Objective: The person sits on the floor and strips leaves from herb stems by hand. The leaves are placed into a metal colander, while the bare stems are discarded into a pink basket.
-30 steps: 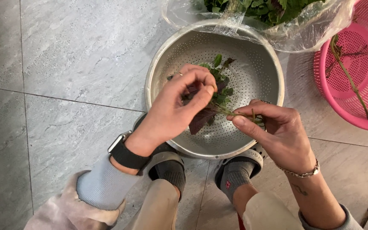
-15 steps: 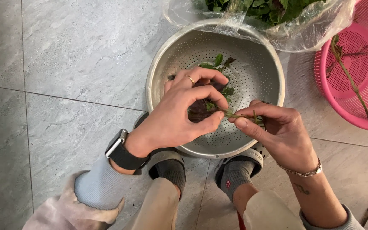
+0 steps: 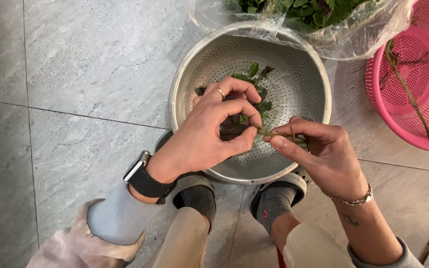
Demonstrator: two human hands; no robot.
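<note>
The person crouches over a metal colander (image 3: 294,59) set on the grey tiled floor (image 3: 75,74), both hands working above its bowl. Between them runs a thin green herb stem (image 3: 276,134), lying nearly level, its long axis going left to right across the colander, just over the near rim. It looks slender and pale green, mostly stripped where it shows.

The right hand (image 3: 323,154) has its fingers pinched shut on the stem's right portion, thumb pressed against forefinger. The left hand (image 3: 209,134), with a ring on one finger and a dark smartwatch (image 3: 142,176) at the wrist, has thumb and forefinger closed together at the stem's left end, the other fingers curled above.

Beneath the left hand, a small heap of plucked leaves (image 3: 254,79), green with some purplish ones, lies in the colander. Beyond it sits a clear plastic bag of greens (image 3: 319,12), touching the far rim. A pink plastic basket (image 3: 423,89) with bare stems stands to the right.
</note>
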